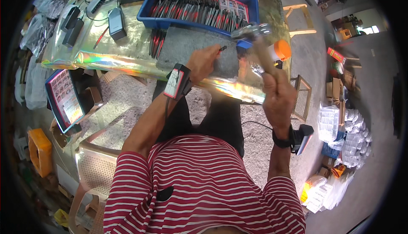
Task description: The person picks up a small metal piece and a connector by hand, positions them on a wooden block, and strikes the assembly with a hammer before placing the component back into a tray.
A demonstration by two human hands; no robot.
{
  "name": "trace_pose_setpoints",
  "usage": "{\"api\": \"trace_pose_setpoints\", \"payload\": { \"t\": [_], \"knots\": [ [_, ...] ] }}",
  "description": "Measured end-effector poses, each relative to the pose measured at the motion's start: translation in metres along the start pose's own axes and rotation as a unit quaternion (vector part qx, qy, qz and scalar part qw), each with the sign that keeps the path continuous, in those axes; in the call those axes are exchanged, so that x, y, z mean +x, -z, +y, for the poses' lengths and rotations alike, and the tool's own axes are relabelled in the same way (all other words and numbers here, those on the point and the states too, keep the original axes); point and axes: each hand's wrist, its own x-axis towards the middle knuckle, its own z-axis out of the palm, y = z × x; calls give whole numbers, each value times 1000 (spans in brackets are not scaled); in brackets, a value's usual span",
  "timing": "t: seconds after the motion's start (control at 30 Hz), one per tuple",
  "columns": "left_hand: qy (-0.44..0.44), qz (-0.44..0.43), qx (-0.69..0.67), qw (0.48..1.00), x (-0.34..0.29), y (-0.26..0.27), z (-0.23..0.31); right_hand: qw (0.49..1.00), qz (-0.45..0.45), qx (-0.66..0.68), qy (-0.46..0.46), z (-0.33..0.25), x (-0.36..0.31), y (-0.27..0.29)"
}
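My right hand (pixel 278 96) grips the wooden handle of a hammer (pixel 255 36), whose metal head is raised above the table's front edge. My left hand (pixel 204 62) rests on a grey stone block (pixel 187 43) and pinches a small dark piece (pixel 222 48) against it. Both wrists carry strapped-on devices. A few red-and-black strips (pixel 157 43) lie just left of the block.
A blue tray (pixel 146 15) full of red-and-black strips stands behind the block on the shiny iridescent table cover (pixel 106 57). Black boxes and cables lie at the far left. An orange-capped jar (pixel 281 49) is at the right edge. Plastic chair, boxes and bags surround me on the floor.
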Motion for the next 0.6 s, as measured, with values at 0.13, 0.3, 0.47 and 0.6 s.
{"api": "trace_pose_setpoints", "payload": {
  "t": [0.13, 0.3, 0.47, 0.6],
  "knots": [
    [-6, 20, -24, 999, 0, -2, 3, 992, 90, 71, -56, -12, -4, 10],
    [-3, 2, 19, 1000, -5, -2, 1, 993, -36, -108, -20, 18, -18, -24],
    [9, 17, 5, 1000, -1, -4, 1, 994, 21, 48, -99, 37, -22, -35],
    [20, -12, 18, 1000, 0, -2, 5, 871, -23, 317, -375, 59, -42, -71]
  ]
}}
